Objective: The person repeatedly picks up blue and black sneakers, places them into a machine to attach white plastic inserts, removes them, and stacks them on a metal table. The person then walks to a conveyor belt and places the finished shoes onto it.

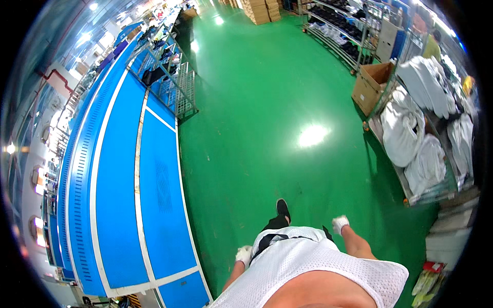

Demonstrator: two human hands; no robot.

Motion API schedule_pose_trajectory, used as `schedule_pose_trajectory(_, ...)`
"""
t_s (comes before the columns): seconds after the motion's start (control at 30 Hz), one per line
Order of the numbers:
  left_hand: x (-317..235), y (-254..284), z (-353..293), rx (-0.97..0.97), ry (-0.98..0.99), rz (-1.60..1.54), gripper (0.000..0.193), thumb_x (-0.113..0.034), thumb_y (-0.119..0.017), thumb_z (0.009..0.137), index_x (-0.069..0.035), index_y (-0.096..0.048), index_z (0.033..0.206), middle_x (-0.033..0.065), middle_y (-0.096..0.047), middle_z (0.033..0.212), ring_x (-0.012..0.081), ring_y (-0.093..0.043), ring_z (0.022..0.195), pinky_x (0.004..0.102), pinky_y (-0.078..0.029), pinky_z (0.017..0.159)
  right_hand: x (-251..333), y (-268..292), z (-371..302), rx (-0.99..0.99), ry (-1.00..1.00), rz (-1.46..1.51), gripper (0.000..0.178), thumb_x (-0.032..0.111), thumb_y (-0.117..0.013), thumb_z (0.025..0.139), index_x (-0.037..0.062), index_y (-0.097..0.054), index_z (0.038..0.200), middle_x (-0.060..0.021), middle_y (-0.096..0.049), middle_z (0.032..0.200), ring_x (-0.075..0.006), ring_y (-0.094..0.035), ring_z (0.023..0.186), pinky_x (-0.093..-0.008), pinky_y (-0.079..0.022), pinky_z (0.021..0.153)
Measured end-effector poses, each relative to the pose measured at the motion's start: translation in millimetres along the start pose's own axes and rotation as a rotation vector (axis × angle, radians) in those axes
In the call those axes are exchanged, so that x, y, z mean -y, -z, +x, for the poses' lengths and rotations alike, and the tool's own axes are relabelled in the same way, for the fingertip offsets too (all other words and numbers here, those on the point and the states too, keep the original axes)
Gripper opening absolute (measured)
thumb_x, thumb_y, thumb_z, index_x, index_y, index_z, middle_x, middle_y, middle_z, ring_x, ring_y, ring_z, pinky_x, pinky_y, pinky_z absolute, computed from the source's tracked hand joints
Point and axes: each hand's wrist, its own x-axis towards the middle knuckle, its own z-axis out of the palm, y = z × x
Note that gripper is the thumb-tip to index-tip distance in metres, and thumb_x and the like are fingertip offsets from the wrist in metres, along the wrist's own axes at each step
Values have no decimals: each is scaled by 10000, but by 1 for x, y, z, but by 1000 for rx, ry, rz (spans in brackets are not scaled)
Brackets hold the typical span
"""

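My left hand (244, 255), in a white glove, hangs low beside my left hip, close to the black strap at my waist. Its fingers are mostly turned out of sight. Out from my right side, over the green floor (257, 149), swings my right hand (339, 225), also white-gloved, its fingers curled in with nothing visible in them. Neither hand touches any equipment. One black shoe (282, 208) of mine shows ahead on the floor.
Along the left runs a long blue machine housing (120, 185) with a metal wire rack (185, 90) beyond it. On the right stand a cart piled with white cloth-like pieces (403, 128), a cardboard box (371, 90) and a shelf rack (334, 38). Stacked cartons (257, 11) stand far ahead.
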Motion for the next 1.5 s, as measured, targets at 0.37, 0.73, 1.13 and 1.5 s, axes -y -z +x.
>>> schedule_pose_trajectory(0.37, -269, 311, 239, -231, -180, -184, 531, -466, -533, 982, -138, -552, 1399, 141, -606, 1392, 313, -562, 1299, 420, -405, 1114, 33, 208, 136, -124, -176, 798, 429, 396, -545, 922, 228, -626, 1308, -143, -704, 1205, -352, -650, 1155, -492, -445, 1066)
schedule_pose_trajectory(0.73, -337, 393, 409, 19, 216, -341, 557, -508, -564, 933, -130, -629, 1338, 176, -658, 1309, 336, -605, 1245, 435, -461, 1063, -76, 576, 428, -207, -15, 353, 278, 301, -630, 851, 90, -733, 1000, -156, -739, 1006, -302, -694, 956, -470, -548, 820)
schedule_pose_trajectory(1.13, -441, 536, 633, -56, 258, -326, 528, -536, -582, 898, -192, -680, 1287, 183, -645, 1321, 376, -598, 1239, 446, -455, 1066, -74, 966, 654, -377, -180, 1343, 457, 287, -616, 846, -19, -688, 1177, -133, -728, 836, -221, -671, 666, -376, -555, 627)
schedule_pose_trajectory(1.5, -645, 922, 915, -335, -104, -249, 553, -516, -524, 973, -139, -578, 1374, 180, -608, 1367, 374, -582, 1253, 461, -448, 1072, -46, 999, 804, -41, 120, 27, 248, 276, -657, 799, 161, -737, 1004, -176, -725, 1047, -362, -699, 998, -434, -540, 916)
